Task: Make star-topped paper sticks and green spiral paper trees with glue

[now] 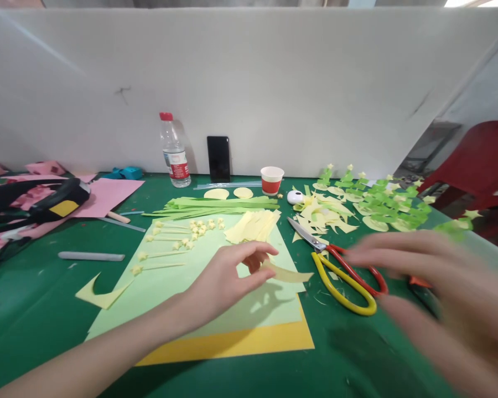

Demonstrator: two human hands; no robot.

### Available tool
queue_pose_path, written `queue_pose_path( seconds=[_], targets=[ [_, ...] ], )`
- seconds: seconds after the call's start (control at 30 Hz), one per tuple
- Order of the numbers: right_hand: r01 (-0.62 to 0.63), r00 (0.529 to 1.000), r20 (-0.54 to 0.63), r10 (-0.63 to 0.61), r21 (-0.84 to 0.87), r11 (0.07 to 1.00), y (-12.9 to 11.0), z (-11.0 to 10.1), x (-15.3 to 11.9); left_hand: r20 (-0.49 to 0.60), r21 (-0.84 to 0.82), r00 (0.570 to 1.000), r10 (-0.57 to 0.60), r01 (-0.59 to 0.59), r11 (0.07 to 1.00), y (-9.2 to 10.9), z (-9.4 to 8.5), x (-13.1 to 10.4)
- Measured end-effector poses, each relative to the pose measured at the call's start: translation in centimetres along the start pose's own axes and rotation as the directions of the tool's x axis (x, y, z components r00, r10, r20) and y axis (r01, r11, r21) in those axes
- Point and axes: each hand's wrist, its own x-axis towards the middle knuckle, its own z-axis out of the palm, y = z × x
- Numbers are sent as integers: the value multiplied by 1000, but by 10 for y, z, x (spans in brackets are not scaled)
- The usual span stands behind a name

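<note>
My left hand (236,268) pinches a short pale yellow paper strip (290,274) above green paper sheets (216,309). Blurred by motion, my right hand (440,287) has its thumb and fingers apart, with nothing seen between them. It is just right of the scissors (344,276), which have one red and one yellow handle and lie on the table. Behind my left hand is a pile of pale yellow strips (253,225). Small folded paper stars (199,228) and several stars on thin strips (161,255) lie on the left part of the sheets.
Green strips (219,204), a paper cup (271,181), a phone (218,158) and a bottle (176,155) stand or lie toward the white partition (249,83). Yellow scraps (326,213) and green star-topped paper pieces (394,204) are at right; pink paper (112,193) at left.
</note>
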Motion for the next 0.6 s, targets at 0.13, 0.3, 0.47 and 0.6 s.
queue_pose_path(
  seconds=[0.13,0.3,0.47,0.6],
  targets=[
    [-52,984,176,13,217,975,-12,28,18,-16,-56,1000,7,-8,998,6,3,-3],
    [-187,967,224,120,311,932,-10,40,23,-81,-116,997,6,-15,993,8,2,-5],
    [-342,923,302,238,361,867,-5,30,27,-82,-125,996,22,-32,992,8,-3,-5],
    [-456,865,411,287,409,791,1,27,34,-55,-121,997,57,-64,991,9,-4,-4]
  ],
)
